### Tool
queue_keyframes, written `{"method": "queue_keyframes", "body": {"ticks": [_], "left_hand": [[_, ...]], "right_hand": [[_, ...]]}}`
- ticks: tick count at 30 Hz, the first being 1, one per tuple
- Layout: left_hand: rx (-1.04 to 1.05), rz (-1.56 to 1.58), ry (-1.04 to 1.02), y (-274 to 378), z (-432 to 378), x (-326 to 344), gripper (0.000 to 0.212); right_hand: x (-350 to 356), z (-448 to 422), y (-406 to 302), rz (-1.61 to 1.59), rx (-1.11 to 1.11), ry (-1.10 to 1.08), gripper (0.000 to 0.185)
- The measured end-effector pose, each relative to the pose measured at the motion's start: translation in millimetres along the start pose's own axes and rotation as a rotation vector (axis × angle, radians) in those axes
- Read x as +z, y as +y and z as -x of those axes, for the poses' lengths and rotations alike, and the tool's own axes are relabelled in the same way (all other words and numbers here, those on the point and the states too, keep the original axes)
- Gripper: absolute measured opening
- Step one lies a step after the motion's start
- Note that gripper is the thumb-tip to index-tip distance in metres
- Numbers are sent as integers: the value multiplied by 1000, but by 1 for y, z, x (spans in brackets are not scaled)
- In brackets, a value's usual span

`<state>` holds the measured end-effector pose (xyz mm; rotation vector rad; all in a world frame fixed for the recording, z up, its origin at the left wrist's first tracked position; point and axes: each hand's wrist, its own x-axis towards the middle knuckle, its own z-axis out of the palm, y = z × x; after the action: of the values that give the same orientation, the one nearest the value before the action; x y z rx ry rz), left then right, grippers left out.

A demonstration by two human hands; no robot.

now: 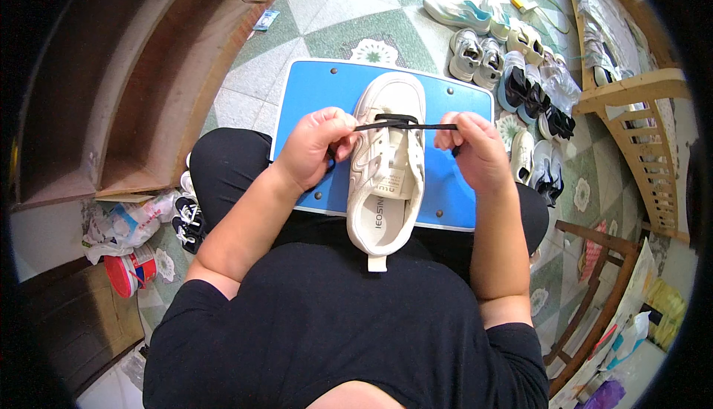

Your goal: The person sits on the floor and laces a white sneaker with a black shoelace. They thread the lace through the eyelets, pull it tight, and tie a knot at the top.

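Observation:
A white sneaker (388, 169) lies toe away from me on a small blue board (451, 186) with a white rim, its heel overhanging the near edge. A black shoelace (398, 123) crosses over the lowest eyelets near the toe; the upper eyelets that show hold no lace. On the left of the shoe, my left hand (320, 144) pinches one side of the lace between thumb and fingers. My right hand (473, 144) pinches the other side, to the right of the shoe. The lace runs straight between both hands.
Several pairs of shoes (490, 61) stand on the tiled floor at right, beside a wooden slatted frame (646, 158). Wooden shelving (161, 103) rises at left. Below it are a plastic bag (131, 225), black sneakers (188, 222) and a red tub (131, 271). A wooden stool frame (601, 297) stands lower right.

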<state>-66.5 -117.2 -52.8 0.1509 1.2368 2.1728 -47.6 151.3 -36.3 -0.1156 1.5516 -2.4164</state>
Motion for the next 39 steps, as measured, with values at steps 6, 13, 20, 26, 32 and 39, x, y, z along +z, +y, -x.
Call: {"method": "queue_keyframes", "body": {"ticks": [6, 13, 20, 26, 32, 39], "left_hand": [[580, -1217, 445, 15, 14, 28, 13], [834, -1006, -105, 24, 14, 115, 20], [451, -901, -428, 50, 32, 103, 10], [491, -1199, -269, 76, 63, 62, 14], [469, -1535, -212, 77, 63, 46, 17], [775, -1577, -87, 59, 42, 61, 14]], "right_hand": [[4, 15, -24, -175, -274, -384, 24], [55, 15, -63, 454, -520, -475, 24], [23, 27, -53, -621, -238, -247, 32], [-30, 25, -51, -768, -110, -126, 36], [-51, 28, -50, -282, -34, 189, 30], [-51, 24, -46, 427, -18, 587, 24]]}}
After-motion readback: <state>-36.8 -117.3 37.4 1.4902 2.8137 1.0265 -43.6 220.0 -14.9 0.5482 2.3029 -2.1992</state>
